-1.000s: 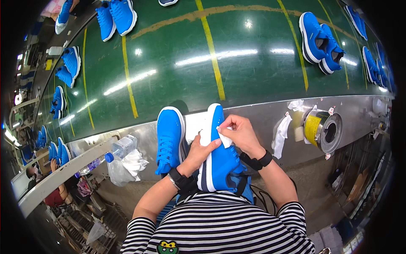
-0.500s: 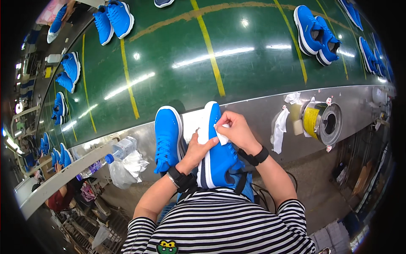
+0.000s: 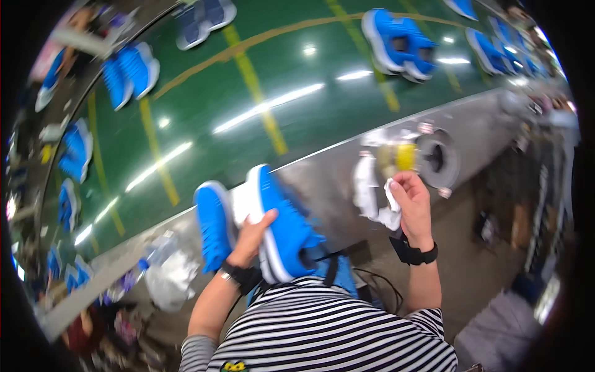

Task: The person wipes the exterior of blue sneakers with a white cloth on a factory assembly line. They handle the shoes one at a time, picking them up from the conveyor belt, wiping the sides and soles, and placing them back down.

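Observation:
My left hand (image 3: 250,237) is closed around the white sole edge of a blue sneaker (image 3: 282,226), which rests against my body with its toe pointing at the belt. A second blue sneaker (image 3: 211,217) lies just left of it on the metal ledge. Out to the right, my right hand (image 3: 414,208) pinches a small white cloth (image 3: 392,204) between thumb and fingers. The cloth is close to a white strip (image 3: 365,180) hanging over the ledge and to a round metal can (image 3: 441,158) with a yellow label. Motion blurs these items.
A green belt (image 3: 204,111) with yellow lines carries several blue sneaker pairs (image 3: 396,46) and a dark pair (image 3: 204,22). The metal ledge (image 3: 322,186) runs along its near side. A clear bag with white scraps (image 3: 170,279) hangs at left beside a pale rail (image 3: 93,288).
My right hand has left the sneaker's toe with the white cloth and moved right, near the can. My left hand keeps hold of the sneaker. The view has swung to the right.

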`<move>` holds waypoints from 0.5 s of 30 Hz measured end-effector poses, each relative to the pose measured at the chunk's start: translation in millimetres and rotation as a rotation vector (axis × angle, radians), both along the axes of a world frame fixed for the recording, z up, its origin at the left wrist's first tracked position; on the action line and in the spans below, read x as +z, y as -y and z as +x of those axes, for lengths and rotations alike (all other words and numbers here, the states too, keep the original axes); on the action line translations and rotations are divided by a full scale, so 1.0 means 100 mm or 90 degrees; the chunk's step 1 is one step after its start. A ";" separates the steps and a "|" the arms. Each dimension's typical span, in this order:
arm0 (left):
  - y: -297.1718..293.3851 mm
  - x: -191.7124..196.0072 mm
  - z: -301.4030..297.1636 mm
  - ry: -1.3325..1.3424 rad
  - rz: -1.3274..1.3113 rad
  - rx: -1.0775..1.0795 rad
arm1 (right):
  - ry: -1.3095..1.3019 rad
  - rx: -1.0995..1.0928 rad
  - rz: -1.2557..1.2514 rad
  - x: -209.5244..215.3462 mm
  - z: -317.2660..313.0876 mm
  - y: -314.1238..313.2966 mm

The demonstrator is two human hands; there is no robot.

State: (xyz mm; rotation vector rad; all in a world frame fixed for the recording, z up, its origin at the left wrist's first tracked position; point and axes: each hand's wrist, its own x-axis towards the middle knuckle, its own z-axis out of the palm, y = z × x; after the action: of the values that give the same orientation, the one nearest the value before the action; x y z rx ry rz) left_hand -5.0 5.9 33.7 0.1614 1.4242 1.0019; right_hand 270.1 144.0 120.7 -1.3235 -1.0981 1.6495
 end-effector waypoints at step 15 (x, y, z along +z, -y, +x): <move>-0.04 0.03 0.00 -0.040 0.007 -0.031 | 0.880 0.078 0.305 -0.39 1.12 -0.90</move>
State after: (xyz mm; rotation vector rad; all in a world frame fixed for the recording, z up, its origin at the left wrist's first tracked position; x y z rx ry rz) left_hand -4.5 10.0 37.0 0.2361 1.4656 0.9727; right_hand 382.0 234.3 81.7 -2.0427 -2.1542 0.2360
